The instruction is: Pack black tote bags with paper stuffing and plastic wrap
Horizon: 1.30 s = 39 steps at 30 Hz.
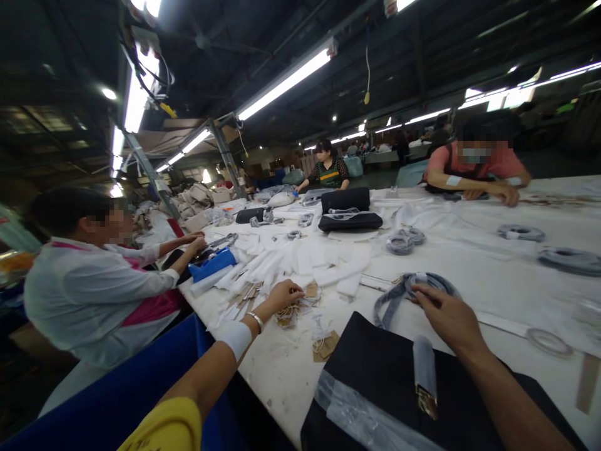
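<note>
My left hand [284, 295], a bracelet and a white band on its arm, reaches into a small pile of brown cardboard hang tags [287, 317] with strings. Its fingers are pinched beside a tag; what lies between them is too small to tell. On the right, my right hand [448, 318] pinches the edge of a coiled grey strap [392, 302] lying on the table. Below it is a black bag [370, 363] with clear plastic film [361, 410] across it and a wrapped strap end with gold metal clips [425, 376]. More brown tags [325, 346] rest by the bag.
White foam strips [277, 263] cover the middle of the white table [270, 376]. Grey strap coils [521, 233], black folded bags [350, 210] and a tape roll [548, 341] lie around. A blue bin [141, 382] stands lower left. Co-workers work at left, far side and right.
</note>
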Motion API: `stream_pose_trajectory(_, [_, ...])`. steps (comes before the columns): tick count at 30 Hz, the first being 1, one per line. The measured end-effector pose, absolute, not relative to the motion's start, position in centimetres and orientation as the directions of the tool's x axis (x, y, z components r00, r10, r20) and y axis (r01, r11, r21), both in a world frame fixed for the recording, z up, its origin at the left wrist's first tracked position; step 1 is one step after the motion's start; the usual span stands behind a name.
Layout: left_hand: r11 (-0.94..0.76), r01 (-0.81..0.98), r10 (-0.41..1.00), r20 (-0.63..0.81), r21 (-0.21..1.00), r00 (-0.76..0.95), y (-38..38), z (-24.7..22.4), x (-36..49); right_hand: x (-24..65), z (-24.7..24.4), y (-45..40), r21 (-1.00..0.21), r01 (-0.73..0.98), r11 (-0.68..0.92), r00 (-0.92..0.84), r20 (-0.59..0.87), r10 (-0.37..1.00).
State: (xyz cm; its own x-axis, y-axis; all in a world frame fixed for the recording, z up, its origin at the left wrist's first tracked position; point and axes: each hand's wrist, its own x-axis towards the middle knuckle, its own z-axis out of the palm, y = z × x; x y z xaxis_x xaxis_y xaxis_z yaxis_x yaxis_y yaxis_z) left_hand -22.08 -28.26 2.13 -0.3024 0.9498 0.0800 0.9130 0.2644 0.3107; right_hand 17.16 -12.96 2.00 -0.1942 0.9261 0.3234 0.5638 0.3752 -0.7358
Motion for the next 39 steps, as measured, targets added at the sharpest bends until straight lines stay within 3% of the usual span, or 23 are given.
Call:
stream_pose_trajectory(6, [0.369,0.899,0.924,0.012,0.234,-0.382,-26.4,1.7,-21.1,17.2,1.9,-13.2,-0.749,0.537,0.388,-0.232,0.311,0.922])
stream_pose_trajectory(15, [0.373,0.905,0.925,-0.011,0.202,-0.379,-26.7,2.9,-21.0,17.2,2.1,-13.5,-0.757,0.508,0.411,-0.245,0.331,0.912])
stream_pose_trajectory(20, [0.365,0.878,0.920,0.022,0.308,-0.390,-26.7,3.0,-21.1,17.2,1.9,-13.7,-0.761,0.487,0.428,-0.256,0.344,0.903])
stream_pose_trajectory(28, [0.176,0.770,0.935,0.140,0.614,-0.326,-25.5,11.0,-22.6,17.0,2.4,-14.2,-0.787,0.446,0.426,-0.232,0.358,0.904])
stream_pose_trajectory(39, [0.044,0.804,0.950,0.225,0.594,-0.218,-22.1,17.0,-21.6,16.7,3.6,-15.2,-0.825,0.362,0.435,-0.227,0.374,0.899])
